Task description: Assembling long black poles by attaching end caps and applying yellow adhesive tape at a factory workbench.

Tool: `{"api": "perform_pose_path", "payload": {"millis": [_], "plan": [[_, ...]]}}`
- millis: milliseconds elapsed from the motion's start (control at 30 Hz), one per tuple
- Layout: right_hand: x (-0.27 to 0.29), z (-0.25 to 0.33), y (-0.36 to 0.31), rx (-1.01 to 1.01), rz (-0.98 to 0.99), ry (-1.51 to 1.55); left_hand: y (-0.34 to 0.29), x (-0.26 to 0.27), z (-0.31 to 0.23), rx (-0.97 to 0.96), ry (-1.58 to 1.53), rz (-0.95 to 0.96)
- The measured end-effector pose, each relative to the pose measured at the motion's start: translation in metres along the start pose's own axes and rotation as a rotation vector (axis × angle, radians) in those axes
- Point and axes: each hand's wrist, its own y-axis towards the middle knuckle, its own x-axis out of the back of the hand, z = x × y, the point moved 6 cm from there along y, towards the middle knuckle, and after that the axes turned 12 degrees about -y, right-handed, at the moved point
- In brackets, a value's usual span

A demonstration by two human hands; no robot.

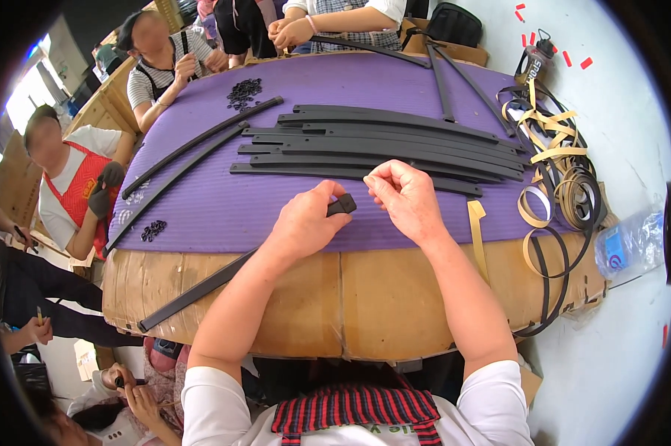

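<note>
My left hand is closed around the upper end of a long black bar. That bar slants down to the lower left, across the purple mat's front edge and over the cardboard. Just right of the bar's end, my right hand is raised with thumb and fingertips pinched together; whatever sits between them is too small to make out. Beyond both hands lies a stack of flat black bars with holes near their ends. A tan adhesive strip lies to the right of my right hand.
Small black pieces are heaped at the far left, with another little heap nearer. Two black bars lie at left. Tangled black and tan strips hang over the right edge, near a dark bottle. Co-workers surround the table.
</note>
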Motion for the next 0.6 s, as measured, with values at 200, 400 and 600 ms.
{"api": "perform_pose_path", "payload": {"millis": [200, 400, 600], "plan": [[0.000, 0.001, 0.005, 0.048, -0.045, 0.006, 0.005, -0.007, 0.018, 0.430, -0.394, 0.194], [0.004, -0.006, 0.010, 0.077, -0.004, 0.008, 0.010, -0.005, 0.009, 0.550, -0.360, 0.175], [0.011, -0.003, 0.003, 0.133, -0.059, -0.024, 0.016, -0.019, 0.010, 0.545, -0.235, 0.135]]}}
